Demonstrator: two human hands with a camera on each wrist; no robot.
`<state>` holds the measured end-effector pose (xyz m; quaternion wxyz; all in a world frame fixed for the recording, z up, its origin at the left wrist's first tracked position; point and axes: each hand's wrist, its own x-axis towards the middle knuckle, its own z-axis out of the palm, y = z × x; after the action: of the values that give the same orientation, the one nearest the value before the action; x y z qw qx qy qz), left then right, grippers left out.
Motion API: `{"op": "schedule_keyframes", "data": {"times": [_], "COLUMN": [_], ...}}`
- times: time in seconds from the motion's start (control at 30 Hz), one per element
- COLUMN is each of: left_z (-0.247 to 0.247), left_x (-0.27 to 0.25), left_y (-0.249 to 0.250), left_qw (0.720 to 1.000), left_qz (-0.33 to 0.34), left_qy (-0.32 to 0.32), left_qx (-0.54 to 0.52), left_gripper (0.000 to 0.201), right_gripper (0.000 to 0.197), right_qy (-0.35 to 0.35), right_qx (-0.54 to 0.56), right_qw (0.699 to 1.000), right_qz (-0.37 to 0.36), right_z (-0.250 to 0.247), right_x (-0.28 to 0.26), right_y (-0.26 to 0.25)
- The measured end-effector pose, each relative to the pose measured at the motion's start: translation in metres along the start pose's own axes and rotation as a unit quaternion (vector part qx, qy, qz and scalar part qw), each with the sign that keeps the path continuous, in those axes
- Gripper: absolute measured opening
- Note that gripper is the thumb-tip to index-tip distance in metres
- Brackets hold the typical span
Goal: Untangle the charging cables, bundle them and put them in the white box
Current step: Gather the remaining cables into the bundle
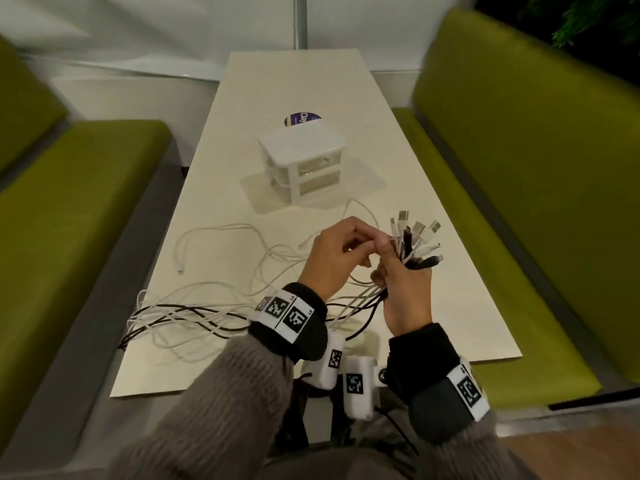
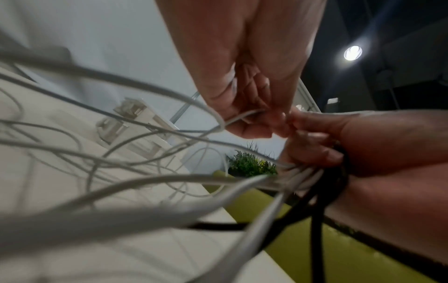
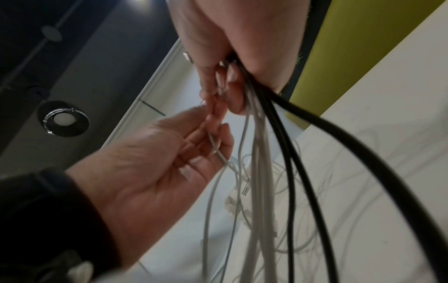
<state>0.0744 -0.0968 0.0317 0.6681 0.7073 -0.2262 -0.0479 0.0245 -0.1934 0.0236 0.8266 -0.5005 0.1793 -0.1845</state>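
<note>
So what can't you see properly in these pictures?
- Head view: the purple sticker behind the white box; the box cuts off its words.
- Head view: which cables are still knotted; they overlap.
- Left wrist view: near cables are blurred.
- Right wrist view: plug ends are hidden inside the right hand.

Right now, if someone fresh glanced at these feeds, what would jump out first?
The right hand grips a fan of white and black cable ends above the table's right side, while the left hand pinches one thin white cable beside it. Loose cables sprawl near-left, and the white box stands mid-table.
</note>
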Motion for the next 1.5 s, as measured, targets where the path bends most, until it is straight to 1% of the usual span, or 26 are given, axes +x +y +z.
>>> {"op": "schedule_keyframes", "data": {"times": [0.03,0.07,0.13,0.2,0.23,0.3,0.37,0.47,0.53,0.6,0.67,0.73,0.8,0.83,0.9,0.97,1.0,1.1,1.17,1.23,1.33,1.4,1.43,1.5], "left_z": [-0.002,-0.004,-0.012,-0.026,-0.036,-0.059,-0.079,-0.086,-0.080,-0.069,-0.057,-0.044,-0.032,-0.027,-0.020,-0.020,-0.022,-0.040,-0.061,-0.087,-0.126,-0.137,-0.136,-0.123], "left_x": [-0.002,-0.004,-0.008,-0.010,-0.011,-0.014,-0.016,-0.014,-0.009,-0.005,-0.001,0.000,0.001,0.001,0.002,0.002,0.002,-0.001,-0.006,-0.011,-0.019,-0.023,-0.024,-0.023], "left_y": [-0.004,-0.006,-0.013,-0.020,-0.023,-0.031,-0.039,-0.039,-0.028,-0.015,-0.006,0.000,0.002,0.002,0.001,0.000,0.001,-0.004,-0.011,-0.020,-0.034,-0.040,-0.040,-0.037], "left_qw": [1.000,0.999,0.993,0.970,0.957,0.948,0.952,0.972,0.982,0.988,0.990,0.990,0.988,0.988,0.986,0.984,0.984,0.979,0.976,0.974,0.975,0.978,0.979,0.979], "left_qz": [-0.004,-0.008,-0.003,0.008,0.008,-0.008,-0.040,-0.075,-0.066,-0.037,-0.008,0.009,0.017,0.019,0.026,0.028,0.024,0.004,-0.018,-0.034,-0.056,-0.065,-0.064,-0.059], "left_qy": [-0.003,-0.010,-0.040,-0.085,-0.100,-0.095,-0.066,-0.006,0.044,0.072,0.064,0.037,0.015,0.006,-0.001,-0.006,-0.016,-0.073,-0.086,-0.069,-0.008,0.024,0.031,0.037], "left_qx": [0.018,0.037,0.109,0.228,0.271,0.305,0.296,0.222,0.170,0.130,0.125,0.136,0.150,0.156,0.162,0.173,0.177,0.189,0.200,0.212,0.217,0.197,0.191,0.194], "left_gripper": [0.005,0.004,0.010,0.020,0.025,0.031,0.034,0.030,0.025,0.023,0.023,0.023,0.023,0.024,0.027,0.030,0.029,0.028,0.030,0.032,0.040,0.040,0.037,0.028], "right_gripper": [0.007,0.011,0.019,0.022,0.023,0.028,0.034,0.033,0.032,0.032,0.030,0.028,0.037,0.037,0.024,0.014,0.006,0.028,0.030,0.026,0.022,0.020,0.021,0.022], "right_qy": [0.009,0.016,0.028,0.049,0.061,0.077,0.076,0.052,0.039,0.026,0.012,-0.008,-0.033,-0.042,-0.065,-0.071,-0.065,-0.009,0.059,0.130,0.210,0.222,0.215,0.177], "right_qx": [0.009,0.012,0.008,0.016,0.029,0.059,0.069,0.045,0.029,-0.003,-0.056,-0.110,-0.128,-0.126,-0.118,-0.121,-0.117,-0.118,-0.080,-0.014,0.049,0.056,0.052,0.007], "right_qw": [1.000,1.000,1.000,0.999,0.997,0.995,0.994,0.997,0.998,0.999,0.998,0.993,0.990,0.990,0.989,0.988,0.989,0.991,0.994,0.991,0.976,0.973,0.975,0.984], "right_qz": [0.005,0.009,0.004,-0.015,-0.026,-0.039,-0.044,-0.034,-0.029,-0.028,-0.031,-0.044,-0.054,-0.055,-0.055,-0.057,-0.059,-0.061,-0.034,-0.012,-0.005,0.004,0.004,-0.002], "right_z": [-0.001,-0.002,-0.003,-0.008,-0.011,-0.018,-0.020,-0.012,-0.005,-0.003,-0.003,-0.001,0.001,0.002,0.002,0.001,0.000,-0.006,-0.011,-0.019,-0.026,-0.024,-0.022,-0.016], "right_x": [0.001,0.002,0.003,0.006,0.009,0.014,0.016,0.011,0.009,0.009,0.008,0.004,-0.001,-0.002,-0.003,-0.001,0.000,0.005,0.009,0.015,0.020,0.018,0.017,0.013], "right_y": [0.000,0.001,0.003,0.002,0.000,-0.007,-0.009,-0.004,0.001,0.003,0.005,0.005,0.004,0.003,0.002,0.002,0.001,0.002,-0.001,-0.002,0.001,0.005,0.007,0.010]}}
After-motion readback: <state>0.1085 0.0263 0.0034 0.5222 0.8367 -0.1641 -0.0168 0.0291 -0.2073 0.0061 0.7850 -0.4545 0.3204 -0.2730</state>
